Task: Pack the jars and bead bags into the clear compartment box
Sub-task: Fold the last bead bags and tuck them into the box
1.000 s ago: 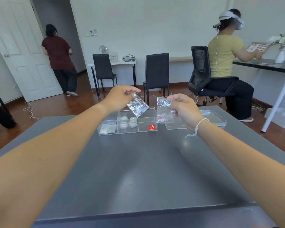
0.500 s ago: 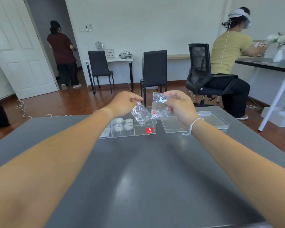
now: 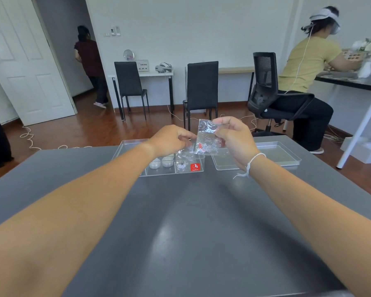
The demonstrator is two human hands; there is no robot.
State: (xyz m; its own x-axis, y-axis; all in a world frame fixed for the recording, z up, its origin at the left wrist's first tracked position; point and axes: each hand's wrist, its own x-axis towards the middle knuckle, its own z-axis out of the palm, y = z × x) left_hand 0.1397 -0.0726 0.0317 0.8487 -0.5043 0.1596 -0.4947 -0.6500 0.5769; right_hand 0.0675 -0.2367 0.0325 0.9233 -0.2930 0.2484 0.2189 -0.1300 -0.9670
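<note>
While both hands pinch bead bags above the compartment box (image 3: 169,168), the left hand (image 3: 171,140) should lower its bag (image 3: 185,150) flat into the right-end compartment, and the right hand (image 3: 234,140) should hold its bag (image 3: 208,140) clear.

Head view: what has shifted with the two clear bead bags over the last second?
The left hand has lowered its crumpled clear plastic bag toward the clear compartment box. The right hand has brought its clear bag with white and red beads inward until the bags overlap in view. Both stay pinched. The white jars, the box and the clear lid have not moved.
</note>
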